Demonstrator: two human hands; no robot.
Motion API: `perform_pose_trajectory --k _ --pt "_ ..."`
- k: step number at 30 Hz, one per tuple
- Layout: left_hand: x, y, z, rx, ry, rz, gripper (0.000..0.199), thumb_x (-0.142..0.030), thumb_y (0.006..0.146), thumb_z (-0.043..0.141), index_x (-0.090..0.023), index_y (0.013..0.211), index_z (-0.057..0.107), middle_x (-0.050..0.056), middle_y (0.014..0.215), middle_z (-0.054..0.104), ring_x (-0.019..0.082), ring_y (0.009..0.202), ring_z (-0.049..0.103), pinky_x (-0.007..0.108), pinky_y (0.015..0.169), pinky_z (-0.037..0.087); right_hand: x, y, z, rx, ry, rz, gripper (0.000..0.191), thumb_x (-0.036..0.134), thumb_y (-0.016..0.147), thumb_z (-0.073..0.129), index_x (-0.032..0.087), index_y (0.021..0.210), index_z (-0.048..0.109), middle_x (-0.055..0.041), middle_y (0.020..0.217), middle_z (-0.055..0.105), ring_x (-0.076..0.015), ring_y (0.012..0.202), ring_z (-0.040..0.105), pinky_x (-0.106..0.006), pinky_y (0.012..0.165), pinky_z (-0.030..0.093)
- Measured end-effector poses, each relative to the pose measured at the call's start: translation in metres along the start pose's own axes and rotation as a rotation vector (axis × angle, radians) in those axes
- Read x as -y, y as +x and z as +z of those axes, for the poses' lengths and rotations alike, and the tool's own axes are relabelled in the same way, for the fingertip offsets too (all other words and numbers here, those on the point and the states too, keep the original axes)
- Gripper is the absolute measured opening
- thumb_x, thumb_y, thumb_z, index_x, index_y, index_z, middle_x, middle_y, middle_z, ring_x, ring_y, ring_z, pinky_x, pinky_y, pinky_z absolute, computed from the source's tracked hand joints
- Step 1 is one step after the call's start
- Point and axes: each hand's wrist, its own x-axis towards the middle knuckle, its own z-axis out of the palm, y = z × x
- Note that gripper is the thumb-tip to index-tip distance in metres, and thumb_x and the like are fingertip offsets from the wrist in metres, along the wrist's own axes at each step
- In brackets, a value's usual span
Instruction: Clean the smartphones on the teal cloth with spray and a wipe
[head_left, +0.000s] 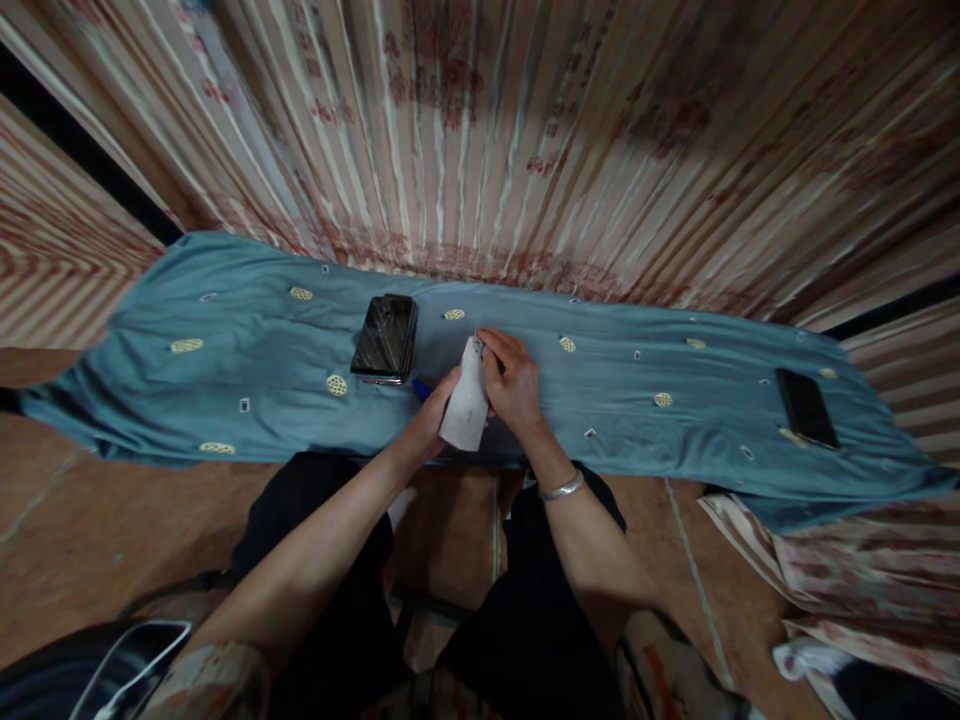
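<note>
A white, tapered object (466, 400), wide at the near end and narrow at the far end, is held above the cloth in front of me. My left hand (436, 412) is closed around its left side. Curled at the narrow end, my right hand (511, 372) has its thumb and index finger pinched beside small dark marks there. Whatever is between those fingertips is too small to make out. A blue piece (421, 389) shows just past my left hand, partly hidden by it. To the left lies a stack of dark, glossy phones (385, 338).
A blue-green cloth (247, 370) with yellow pineapple prints covers the long, narrow table. Another dark phone (806, 407) lies near its right end. Patterned curtains (465, 150) hang behind and at both sides. A white cable (127, 655) lies on a dark seat at lower left.
</note>
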Motion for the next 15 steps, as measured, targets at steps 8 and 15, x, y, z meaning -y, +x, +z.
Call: perform_pose_trajectory --k 8,15 --pt "-0.003 -0.005 0.005 -0.075 0.048 0.021 0.049 -0.035 0.111 0.036 -0.009 0.134 0.070 0.007 0.075 0.080 0.020 0.056 0.071 0.031 0.061 0.060 0.007 0.002 0.004 0.035 -0.011 -0.060 0.042 0.020 0.104 0.043 0.028 0.130 0.075 -0.0054 0.137 0.076 -0.0247 0.131 0.066 -0.049 0.121 0.051" --pt "0.000 0.001 -0.005 -0.022 -0.041 0.049 0.038 -0.036 0.108 0.047 -0.012 0.121 0.073 0.003 0.069 0.075 0.017 0.054 0.067 0.028 0.057 0.056 0.010 -0.001 0.004 0.090 -0.049 -0.153 0.043 0.017 0.102 0.045 0.026 0.131 0.075 -0.0066 0.141 0.072 -0.0267 0.134 0.063 -0.051 0.123 0.049"
